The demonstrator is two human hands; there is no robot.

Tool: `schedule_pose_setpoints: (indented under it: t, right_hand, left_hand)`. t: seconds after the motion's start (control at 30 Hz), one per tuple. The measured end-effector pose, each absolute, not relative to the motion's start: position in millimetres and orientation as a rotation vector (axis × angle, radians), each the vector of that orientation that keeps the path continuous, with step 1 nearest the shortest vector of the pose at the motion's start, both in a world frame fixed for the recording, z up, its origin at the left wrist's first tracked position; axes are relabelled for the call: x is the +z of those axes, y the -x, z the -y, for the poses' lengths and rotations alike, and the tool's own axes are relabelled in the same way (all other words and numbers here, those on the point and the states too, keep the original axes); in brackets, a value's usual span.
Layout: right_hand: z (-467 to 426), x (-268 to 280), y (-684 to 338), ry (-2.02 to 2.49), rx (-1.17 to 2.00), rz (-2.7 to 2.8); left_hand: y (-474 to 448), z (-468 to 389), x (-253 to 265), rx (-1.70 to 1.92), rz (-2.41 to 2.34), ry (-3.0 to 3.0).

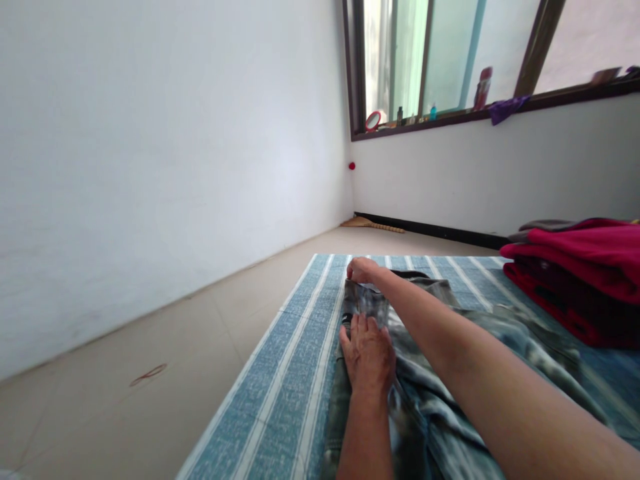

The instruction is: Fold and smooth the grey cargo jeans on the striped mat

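A pair of faded grey-green jeans (415, 380) lies rumpled on a blue-and-white striped cloth (300, 333), its waistband end away from me. My left hand (369, 350) rests flat on the jeans along their left edge, fingers stretched forward. Reaching across from the right, my right hand (363, 269) has its fingers curled round the far left corner of the waistband. Its fingertips are partly hidden. My right forearm covers some of the fabric.
Folded red and dark clothes (585, 267) are piled on the right. A broom (373, 224) lies in the floor corner, and a thin cord loop (149, 375) on the tiles at left. Bottles, a mirror (373, 121) and a purple cloth (506, 109) sit along the window sill.
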State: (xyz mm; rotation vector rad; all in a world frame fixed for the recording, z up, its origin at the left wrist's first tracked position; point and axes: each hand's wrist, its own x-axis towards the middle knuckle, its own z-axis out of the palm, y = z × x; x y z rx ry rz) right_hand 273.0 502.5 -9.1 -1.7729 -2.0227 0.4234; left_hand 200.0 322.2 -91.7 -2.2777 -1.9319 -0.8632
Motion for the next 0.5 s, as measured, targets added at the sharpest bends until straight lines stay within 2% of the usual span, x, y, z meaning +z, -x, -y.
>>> schedule_pose_setpoints:
  t: [0.2, 0.5]
  right_hand:
    - [-495.8, -10.2, -269.5, 1.754, 0.403, 2.323]
    - [-502.4, -8.9, -271.3, 1.771, 0.388, 2.372]
  left_hand:
    - [-201.0, -319.4, -89.6, -0.952, 1.86, 2.255]
    - [-199.4, -320.7, -89.2, -0.885, 1.852, 2.262]
